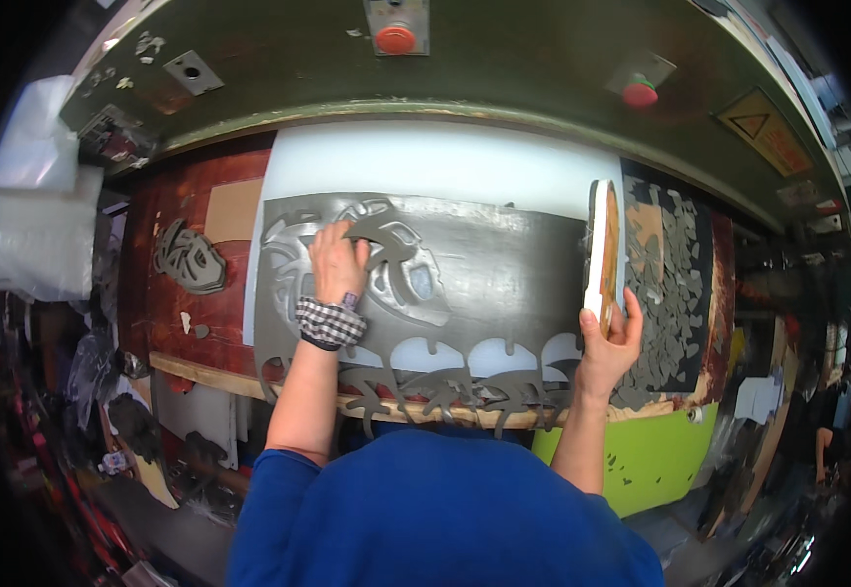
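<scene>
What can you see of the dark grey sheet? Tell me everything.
The dark grey sheet is wide and thin, with a dull sheen, like rubber or foam. It lies mostly flat on a pale board. Curved openings line its near side, and strips there reach past the table edge. Its left part shows more curved cuts, where the left hand rests; whether that touches the sheet or a loose piece is unclear.
</scene>
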Tool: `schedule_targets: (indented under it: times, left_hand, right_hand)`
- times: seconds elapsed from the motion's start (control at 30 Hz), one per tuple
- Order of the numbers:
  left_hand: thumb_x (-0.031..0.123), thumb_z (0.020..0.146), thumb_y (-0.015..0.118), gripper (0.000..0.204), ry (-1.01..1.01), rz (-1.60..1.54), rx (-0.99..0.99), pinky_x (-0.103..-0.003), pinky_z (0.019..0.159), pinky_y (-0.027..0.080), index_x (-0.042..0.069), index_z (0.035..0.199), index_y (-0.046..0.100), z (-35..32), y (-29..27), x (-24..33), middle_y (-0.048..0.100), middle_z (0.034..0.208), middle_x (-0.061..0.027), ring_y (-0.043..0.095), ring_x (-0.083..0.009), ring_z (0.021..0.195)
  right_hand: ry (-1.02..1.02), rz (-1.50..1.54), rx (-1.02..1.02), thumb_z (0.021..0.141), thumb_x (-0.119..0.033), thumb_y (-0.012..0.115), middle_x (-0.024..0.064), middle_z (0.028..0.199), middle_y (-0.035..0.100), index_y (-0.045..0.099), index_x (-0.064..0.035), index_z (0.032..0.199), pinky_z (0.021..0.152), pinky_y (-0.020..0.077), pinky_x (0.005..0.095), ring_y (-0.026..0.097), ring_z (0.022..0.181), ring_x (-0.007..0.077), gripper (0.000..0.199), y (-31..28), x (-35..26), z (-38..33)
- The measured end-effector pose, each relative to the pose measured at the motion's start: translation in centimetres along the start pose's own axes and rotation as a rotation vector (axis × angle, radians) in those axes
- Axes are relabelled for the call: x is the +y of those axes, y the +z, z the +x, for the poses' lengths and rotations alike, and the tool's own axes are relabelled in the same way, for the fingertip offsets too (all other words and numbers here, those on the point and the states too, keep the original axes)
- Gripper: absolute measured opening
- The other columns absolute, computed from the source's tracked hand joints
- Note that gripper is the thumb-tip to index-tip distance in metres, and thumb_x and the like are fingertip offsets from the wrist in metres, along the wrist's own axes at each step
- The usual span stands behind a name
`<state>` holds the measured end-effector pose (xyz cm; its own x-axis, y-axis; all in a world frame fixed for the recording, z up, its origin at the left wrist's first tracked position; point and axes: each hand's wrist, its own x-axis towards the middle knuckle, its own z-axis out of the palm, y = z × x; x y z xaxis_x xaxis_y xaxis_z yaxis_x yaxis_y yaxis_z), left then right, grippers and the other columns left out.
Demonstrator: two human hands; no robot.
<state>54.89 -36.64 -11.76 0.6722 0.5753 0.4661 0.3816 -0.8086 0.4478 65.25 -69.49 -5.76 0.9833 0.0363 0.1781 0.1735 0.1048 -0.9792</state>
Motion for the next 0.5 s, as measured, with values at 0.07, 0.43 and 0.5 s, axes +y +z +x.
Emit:
schedule_targets:
  times: [0.07, 0.43, 0.5]
  left_hand:
    - [0.011, 0.078, 0.063, 0.024, 0.011, -0.002, 0.023, -0.043, 0.080, 0.041, 0.003, 0.100, 0.059, -0.1, 0.0, 0.0, 0.059, 0.096, -0.0134, 0.054, -0.0328, 0.092]
    - [0.006, 0.081, 0.060, 0.022, -0.050, -0.154, -0.083, -0.039, 0.074, 0.046, 0.003, 0.103, 0.059, 1.2, -0.8, 0.2, 0.062, 0.087, -0.0145, 0.059, -0.0297, 0.081]
    - [0.005, 0.083, 0.059, 0.022, -0.218, -0.340, -0.174, -0.036, 0.069, 0.048, 0.003, 0.105, 0.059, 1.4, -1.4, 0.1, 0.062, 0.083, -0.0138, 0.061, -0.0262, 0.073]
  right_hand:
    - [-0.028, -0.125, 0.017, 0.072, 0.004, 0.076, 0.0155, 0.111, 0.061, 0.039, 0.0025, 0.133, 0.084, 0.0486, 0.0286, 0.060, 0.098, 0.0187, 0.071, -1.4, -0.3, -0.8]
    - [-0.442, -0.667, -0.378, 0.045, -0.013, 0.092, 0.0152, 0.117, 0.056, 0.045, 0.0007, 0.132, 0.086, 0.0472, 0.0351, 0.055, 0.099, 0.0264, 0.100, 3.3, 2.7, 0.3]
    - [-0.605, -0.729, -0.372, 0.043, -0.016, 0.092, 0.0173, 0.123, 0.055, 0.046, 0.0004, 0.131, 0.087, 0.0460, 0.0387, 0.053, 0.101, 0.0311, 0.101, 4.0, 3.5, 0.9]
